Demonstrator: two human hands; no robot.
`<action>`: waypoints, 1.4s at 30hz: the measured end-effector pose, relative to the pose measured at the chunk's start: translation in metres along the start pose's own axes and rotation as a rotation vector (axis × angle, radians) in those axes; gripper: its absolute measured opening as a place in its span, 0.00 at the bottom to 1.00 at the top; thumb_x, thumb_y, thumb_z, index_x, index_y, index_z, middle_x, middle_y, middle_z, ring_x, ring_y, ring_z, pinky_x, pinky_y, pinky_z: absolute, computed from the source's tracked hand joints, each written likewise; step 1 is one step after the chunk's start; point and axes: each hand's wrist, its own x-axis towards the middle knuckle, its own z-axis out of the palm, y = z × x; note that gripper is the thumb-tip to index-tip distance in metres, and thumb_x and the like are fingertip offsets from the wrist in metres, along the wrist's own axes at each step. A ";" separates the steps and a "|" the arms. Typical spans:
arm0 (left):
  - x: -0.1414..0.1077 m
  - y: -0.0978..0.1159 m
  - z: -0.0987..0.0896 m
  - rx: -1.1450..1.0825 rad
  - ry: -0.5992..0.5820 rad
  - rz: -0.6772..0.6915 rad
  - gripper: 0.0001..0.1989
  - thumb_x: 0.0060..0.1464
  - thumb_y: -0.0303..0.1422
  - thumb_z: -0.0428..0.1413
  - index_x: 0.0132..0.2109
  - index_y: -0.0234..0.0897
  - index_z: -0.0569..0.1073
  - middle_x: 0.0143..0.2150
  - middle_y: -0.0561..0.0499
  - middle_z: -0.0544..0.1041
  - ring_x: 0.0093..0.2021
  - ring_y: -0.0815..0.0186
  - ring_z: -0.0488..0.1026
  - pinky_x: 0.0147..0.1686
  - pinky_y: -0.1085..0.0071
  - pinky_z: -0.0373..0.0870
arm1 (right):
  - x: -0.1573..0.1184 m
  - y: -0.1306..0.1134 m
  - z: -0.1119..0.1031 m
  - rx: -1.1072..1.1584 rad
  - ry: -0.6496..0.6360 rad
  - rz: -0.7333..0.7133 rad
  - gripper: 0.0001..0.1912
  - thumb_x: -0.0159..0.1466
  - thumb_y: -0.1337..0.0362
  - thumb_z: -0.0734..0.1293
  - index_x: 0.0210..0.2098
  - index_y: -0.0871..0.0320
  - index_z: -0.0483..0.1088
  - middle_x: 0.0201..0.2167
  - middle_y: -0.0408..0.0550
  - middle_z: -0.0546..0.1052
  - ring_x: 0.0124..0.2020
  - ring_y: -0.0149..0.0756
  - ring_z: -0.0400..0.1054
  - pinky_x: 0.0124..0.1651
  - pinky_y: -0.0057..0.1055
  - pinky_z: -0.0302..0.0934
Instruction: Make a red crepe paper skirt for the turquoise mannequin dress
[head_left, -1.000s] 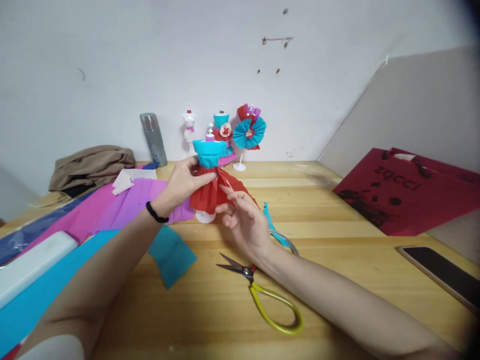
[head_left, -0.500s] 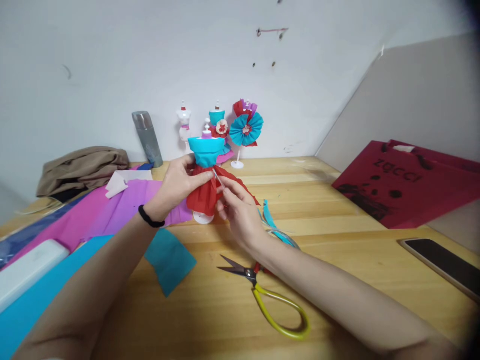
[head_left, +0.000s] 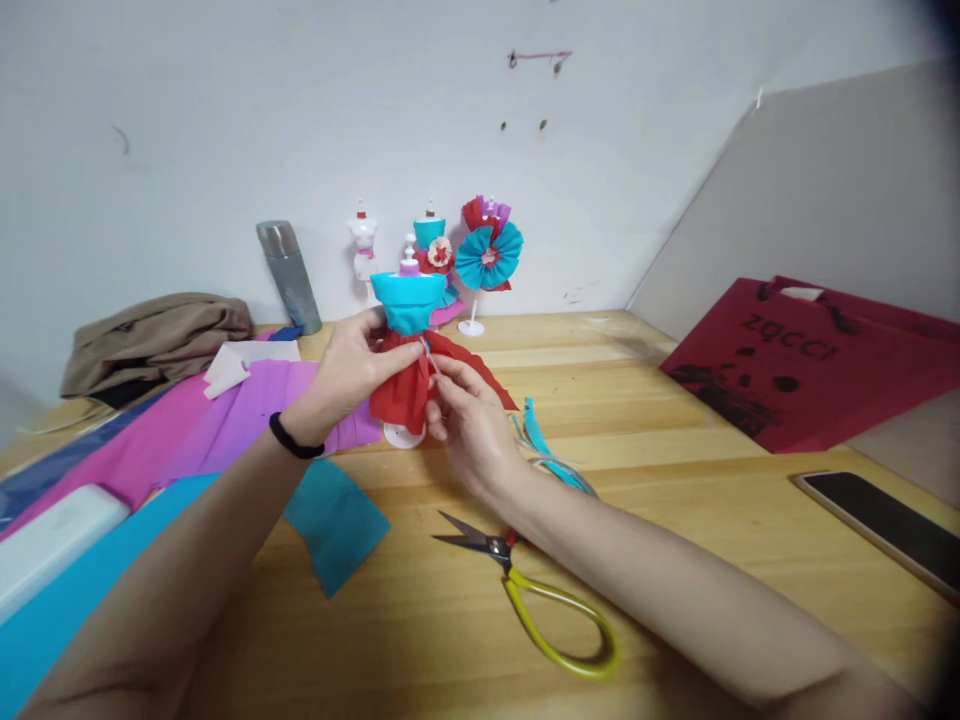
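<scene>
A small mannequin (head_left: 409, 250) on a white base wears a turquoise top (head_left: 407, 300) and a red paper skirt (head_left: 397, 395). My left hand (head_left: 356, 362) grips the skirt at the waist, its thumb across the front. My right hand (head_left: 472, 420) pinches a thin pale strip (head_left: 433, 362) against the waist on the right side. Beyond my right fingers the red paper flares out to the right. Below the hands lie scissors (head_left: 499, 548) with yellow handles, blades apart, and a turquoise paper piece (head_left: 337, 525).
Three dressed or bare mannequins (head_left: 489, 255) stand by the wall, near a grey bottle (head_left: 289, 278). Brown cloth (head_left: 157, 345) and purple paper (head_left: 247, 410) lie left, with a white case (head_left: 60, 550). Right are turquoise scraps (head_left: 536, 430), a red bag (head_left: 810, 365) and a phone (head_left: 885, 525).
The view has shifted slightly. My right fingers have moved a little closer in along the pale strip at the waist. My left hand keeps its hold on the skirt.
</scene>
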 end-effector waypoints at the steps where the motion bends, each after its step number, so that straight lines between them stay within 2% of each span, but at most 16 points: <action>1: 0.000 0.000 0.000 0.000 0.000 -0.002 0.13 0.47 0.37 0.65 0.39 0.35 0.79 0.40 0.45 0.83 0.41 0.57 0.79 0.47 0.59 0.76 | 0.000 0.000 -0.001 0.000 -0.003 -0.003 0.10 0.59 0.66 0.68 0.41 0.58 0.73 0.19 0.36 0.70 0.16 0.24 0.59 0.18 0.22 0.48; 19: 0.000 -0.001 0.004 0.005 0.002 0.018 0.14 0.45 0.38 0.65 0.39 0.35 0.78 0.40 0.45 0.83 0.41 0.58 0.78 0.46 0.61 0.76 | 0.001 0.002 -0.003 -0.006 -0.032 -0.012 0.11 0.59 0.64 0.69 0.42 0.58 0.72 0.17 0.36 0.70 0.16 0.25 0.58 0.19 0.23 0.48; 27: 0.000 0.003 0.013 0.122 0.114 0.001 0.14 0.44 0.41 0.65 0.35 0.36 0.76 0.35 0.48 0.82 0.35 0.60 0.76 0.37 0.64 0.73 | 0.002 0.003 -0.003 0.007 -0.028 0.001 0.11 0.59 0.64 0.70 0.41 0.57 0.73 0.16 0.34 0.69 0.15 0.24 0.58 0.19 0.23 0.47; 32: 0.001 0.002 0.016 0.167 0.178 -0.005 0.13 0.44 0.39 0.66 0.33 0.36 0.77 0.32 0.49 0.81 0.33 0.61 0.75 0.35 0.65 0.72 | 0.002 0.003 -0.003 0.020 -0.035 0.004 0.10 0.59 0.64 0.70 0.41 0.56 0.72 0.16 0.34 0.69 0.16 0.25 0.58 0.19 0.23 0.47; 36: 0.001 0.001 0.015 0.151 0.156 0.001 0.14 0.44 0.42 0.66 0.33 0.36 0.76 0.33 0.49 0.82 0.34 0.60 0.75 0.36 0.65 0.72 | 0.001 0.003 -0.003 0.023 -0.040 -0.003 0.11 0.60 0.63 0.69 0.42 0.57 0.72 0.15 0.35 0.68 0.16 0.26 0.57 0.19 0.23 0.47; 42: 0.000 0.000 0.011 0.127 0.102 -0.003 0.16 0.46 0.44 0.66 0.36 0.35 0.77 0.36 0.47 0.83 0.37 0.58 0.77 0.40 0.63 0.73 | 0.001 0.004 -0.005 0.053 -0.053 -0.028 0.12 0.58 0.59 0.71 0.40 0.56 0.74 0.19 0.37 0.70 0.17 0.26 0.59 0.19 0.24 0.46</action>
